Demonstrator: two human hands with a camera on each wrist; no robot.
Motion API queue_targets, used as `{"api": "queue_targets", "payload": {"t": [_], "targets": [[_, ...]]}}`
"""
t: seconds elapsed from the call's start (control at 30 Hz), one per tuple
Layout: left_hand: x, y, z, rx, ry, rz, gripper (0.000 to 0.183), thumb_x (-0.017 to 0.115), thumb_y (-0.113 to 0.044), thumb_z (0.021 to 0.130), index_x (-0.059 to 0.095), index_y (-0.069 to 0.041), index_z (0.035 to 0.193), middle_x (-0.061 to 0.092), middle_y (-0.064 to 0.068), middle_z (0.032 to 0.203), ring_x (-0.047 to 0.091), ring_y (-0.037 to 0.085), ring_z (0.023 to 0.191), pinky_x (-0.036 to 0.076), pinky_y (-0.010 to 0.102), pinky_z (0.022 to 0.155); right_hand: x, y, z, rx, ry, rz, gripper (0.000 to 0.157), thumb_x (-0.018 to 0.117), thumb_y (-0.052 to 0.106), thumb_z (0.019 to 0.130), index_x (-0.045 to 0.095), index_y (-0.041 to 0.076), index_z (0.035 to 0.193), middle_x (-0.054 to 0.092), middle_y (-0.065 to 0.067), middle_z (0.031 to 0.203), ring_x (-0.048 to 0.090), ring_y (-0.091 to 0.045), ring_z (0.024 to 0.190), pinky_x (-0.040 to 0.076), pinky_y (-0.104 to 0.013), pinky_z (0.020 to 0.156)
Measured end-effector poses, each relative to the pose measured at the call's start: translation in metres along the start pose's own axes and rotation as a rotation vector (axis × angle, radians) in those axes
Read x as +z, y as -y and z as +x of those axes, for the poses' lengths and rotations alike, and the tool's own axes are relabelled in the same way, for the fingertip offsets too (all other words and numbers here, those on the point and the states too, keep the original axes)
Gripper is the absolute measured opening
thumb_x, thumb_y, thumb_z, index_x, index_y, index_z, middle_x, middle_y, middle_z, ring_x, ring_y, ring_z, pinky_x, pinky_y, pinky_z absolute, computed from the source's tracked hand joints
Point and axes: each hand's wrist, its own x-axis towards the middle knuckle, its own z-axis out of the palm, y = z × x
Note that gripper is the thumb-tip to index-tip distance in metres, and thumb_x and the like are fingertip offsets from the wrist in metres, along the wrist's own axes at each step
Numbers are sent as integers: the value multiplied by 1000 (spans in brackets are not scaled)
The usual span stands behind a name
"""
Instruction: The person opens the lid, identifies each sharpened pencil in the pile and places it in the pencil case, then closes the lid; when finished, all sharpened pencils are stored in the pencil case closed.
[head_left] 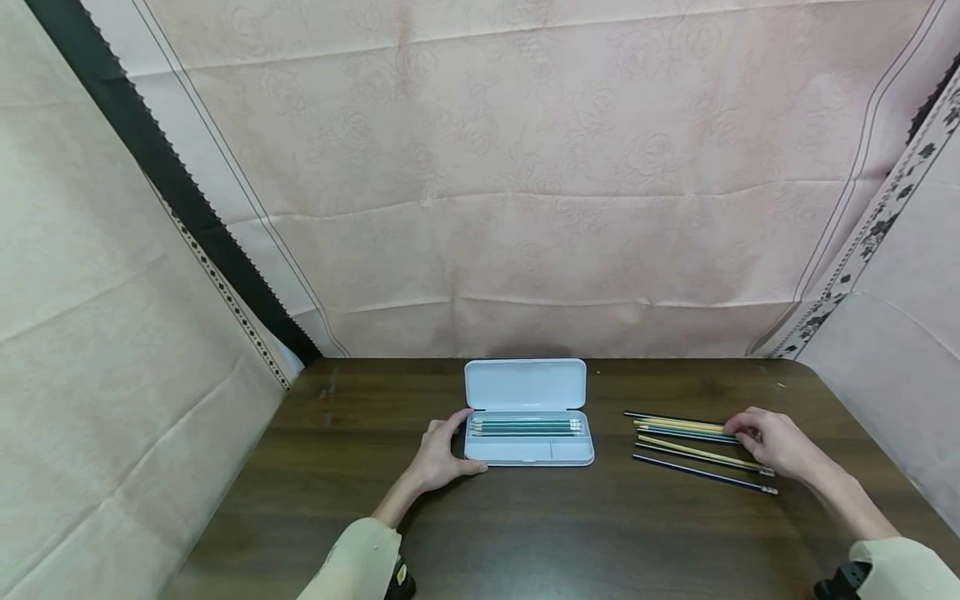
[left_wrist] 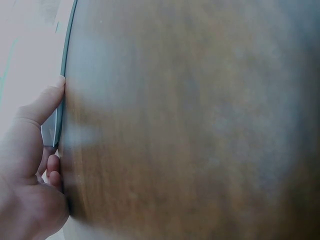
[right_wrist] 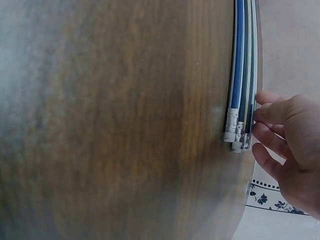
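Observation:
A light blue pencil case [head_left: 506, 452] lies with its lid [head_left: 525, 383] raised. Several green pencils [head_left: 525, 427] lie side by side in its back compartment. My left hand [head_left: 437, 458] grips the case's left end, thumb at the front corner and fingers at the back corner. Off to the right, loose pencils lie roughly parallel on the table. My right hand [head_left: 780, 443] pinches at the right end of the upper group, where a yellow pencil [head_left: 675, 423] and green pencils [head_left: 678, 433] lie together; its fingertips cover their ends. A dark blue pencil [head_left: 697, 473] lies nearest me.
The brown wooden table [head_left: 570, 525] carries both the case and the pencils. Patterned pale cloth [head_left: 525, 208] hangs behind the table's back edge, with more cloth at both sides. Between the case and the loose pencils shows a strip of bare wood.

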Motion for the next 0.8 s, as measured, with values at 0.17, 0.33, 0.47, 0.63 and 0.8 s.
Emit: {"api": "queue_targets", "payload": {"t": [0.17,0.33,0.47,0.63,0.8], "targets": [[0,0,0,2,1,1,92,90,-37,74,44,-16,150,49,14,133,41,30,121,40,53,95,3,-1,0,-25,-19,-8,23,73,-14,78,71,9,84,61,5,81,49,-4,69,45,-31,59],[-1,0,-1,-1,6,-7,92,90,-37,74,43,-16,151,49,14,134,40,30,122,40,53,95,5,-2,-1,-37,-20,-17,24,74,-14,76,70,10,83,60,7,80,50,-4,70,47,-32,60],[-1,0,-1,1,7,-11,92,90,-38,74,43,-16,151,49,14,134,40,30,121,40,54,95,4,-4,1,-34,-1,-21,24,72,-14,78,71,9,84,61,2,79,52,-5,70,47,-32,60],[0,0,-1,2,6,-8,92,90,-38,74,43,-17,151,49,13,134,41,30,120,40,53,95,3,-4,3,-39,7,-29,25,73,-13,77,71,10,83,60,5,78,51,-5,69,47,-32,60],[0,0,0,5,5,-6,92,90,-38,74,43,-16,151,49,13,133,41,30,120,40,53,95,2,-2,4,-26,37,-25,24,74,-13,77,72,10,84,60,5,79,50,-6,69,46,-32,59]]}}
